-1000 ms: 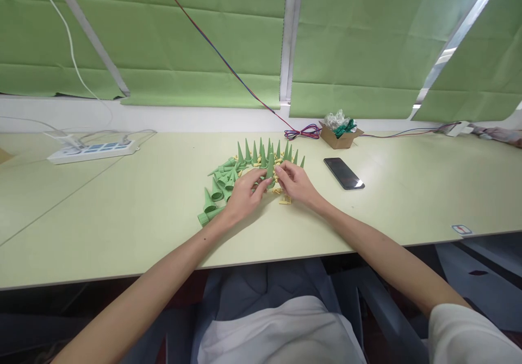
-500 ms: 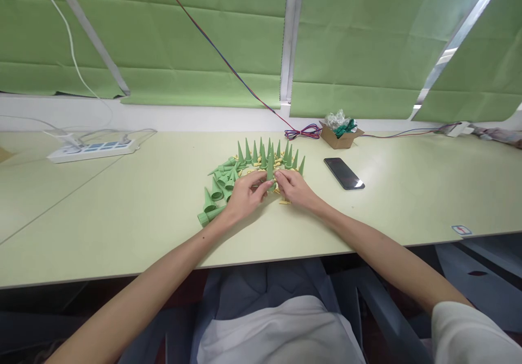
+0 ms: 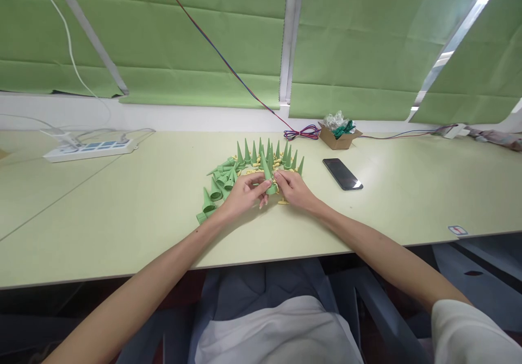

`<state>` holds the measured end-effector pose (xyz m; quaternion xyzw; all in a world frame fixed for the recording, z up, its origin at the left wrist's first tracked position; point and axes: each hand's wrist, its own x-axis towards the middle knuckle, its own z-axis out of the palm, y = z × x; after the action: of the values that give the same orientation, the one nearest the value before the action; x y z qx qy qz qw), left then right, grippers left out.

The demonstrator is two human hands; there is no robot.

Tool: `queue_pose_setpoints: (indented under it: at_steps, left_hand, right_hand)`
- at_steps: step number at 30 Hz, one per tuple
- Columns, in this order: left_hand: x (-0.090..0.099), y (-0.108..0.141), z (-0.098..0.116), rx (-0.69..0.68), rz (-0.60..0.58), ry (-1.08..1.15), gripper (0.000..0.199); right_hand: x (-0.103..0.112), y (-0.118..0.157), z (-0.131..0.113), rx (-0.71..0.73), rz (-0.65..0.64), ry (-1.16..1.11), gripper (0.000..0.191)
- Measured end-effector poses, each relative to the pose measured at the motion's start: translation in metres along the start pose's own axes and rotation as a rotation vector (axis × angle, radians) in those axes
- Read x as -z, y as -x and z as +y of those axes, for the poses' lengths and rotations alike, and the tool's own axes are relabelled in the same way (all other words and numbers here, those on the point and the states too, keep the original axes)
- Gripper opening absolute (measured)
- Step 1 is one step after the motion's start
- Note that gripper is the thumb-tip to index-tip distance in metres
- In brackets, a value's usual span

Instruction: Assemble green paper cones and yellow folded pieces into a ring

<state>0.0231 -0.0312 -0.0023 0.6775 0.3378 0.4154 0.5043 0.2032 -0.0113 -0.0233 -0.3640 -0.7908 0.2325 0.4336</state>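
Note:
Between the fingers of my left hand (image 3: pixel 248 192) is a green plastic spike (image 3: pixel 266 169), its tip leaning up and to the left. My right hand (image 3: pixel 294 187) is pinched close against the spike's right side; whatever its fingertips hold is too small and covered to make out. Behind both hands stands a curved group of upright green spikes (image 3: pixel 247 153), with small yellow pieces among them. More green spikes (image 3: pixel 216 190) lie or stand in a loose pile left of my left hand. A yellow piece (image 3: pixel 283 202) lies on the table just below my right hand.
A black phone (image 3: pixel 342 174) lies to the right on the pale table (image 3: pixel 408 190). At the back are a small cardboard box (image 3: pixel 339 140) with plastic wrapping, a coiled red-and-blue cable (image 3: pixel 302 132), and, far left, a white power strip (image 3: pixel 90 150).
The held spike has tilted from nearly upright to leaning left, with its base turned toward my right hand. The left fingers have shifted their hold slightly.

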Motion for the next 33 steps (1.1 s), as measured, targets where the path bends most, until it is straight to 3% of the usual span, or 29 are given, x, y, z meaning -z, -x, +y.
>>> queue_pose_setpoints:
  at_steps: [5, 9, 15, 22, 25, 33]
  left_hand:
    - [0.0046, -0.0019, -0.0039, 0.206, -0.035, 0.330, 0.040]
    - [0.0074, -0.0031, -0.0049, 0.318, -0.044, 0.426, 0.038]
    - [0.0057, -0.0021, -0.0053, 0.192, -0.057, 0.330, 0.033]
    - [0.0002, 0.0004, -0.0051, -0.093, 0.032, -0.188, 0.037]
    - [-0.0011, 0.0001, -0.0084, -0.180, 0.080, -0.259, 0.037]
    - [-0.0008, -0.0001, -0.0017, -0.077, 0.005, -0.141, 0.037]
  right_hand:
    - [0.0011, 0.0011, -0.0022, 0.071, -0.003, 0.030, 0.044]
    - [0.0016, 0.0015, -0.0034, 0.109, -0.012, 0.052, 0.045]
    - [0.0012, 0.0012, -0.0053, 0.086, 0.004, 0.050, 0.046]
    - [-0.0006, -0.0004, -0.0053, -0.002, 0.005, 0.028, 0.046]
    - [-0.0011, -0.0009, -0.0049, -0.031, 0.003, 0.010, 0.047]
    - [0.0001, -0.0004, -0.0050, -0.023, -0.002, 0.005, 0.044]
